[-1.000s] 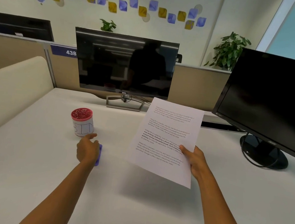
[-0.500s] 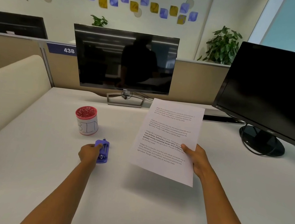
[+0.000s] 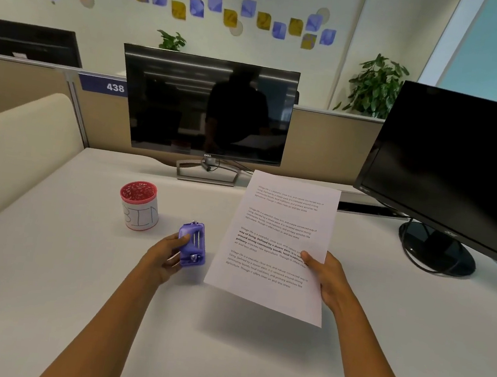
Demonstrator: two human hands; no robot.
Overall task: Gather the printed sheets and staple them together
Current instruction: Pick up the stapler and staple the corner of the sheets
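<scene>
The printed sheets (image 3: 275, 244), white with black text, are held tilted above the desk by my right hand (image 3: 328, 278), which grips their right edge with the thumb on top. How many sheets are in the stack I cannot tell. My left hand (image 3: 165, 256) holds a small purple stapler (image 3: 193, 244) lifted off the desk, its underside with metal parts turned towards me. The stapler sits just left of the sheets' lower left edge, apart from them.
A red-rimmed cup labelled "BIN" (image 3: 139, 205) stands left of the stapler. A Dell monitor (image 3: 206, 109) is at the back of the white desk (image 3: 45, 273), and a second monitor (image 3: 460, 169) with its round base (image 3: 436, 253) is at the right. A beige partition (image 3: 14, 143) lines the left side.
My left hand closed on the purple stapler, lifted it off the desk and turned its underside up, moving it right towards the sheets. My right hand kept the sheets nearly still.
</scene>
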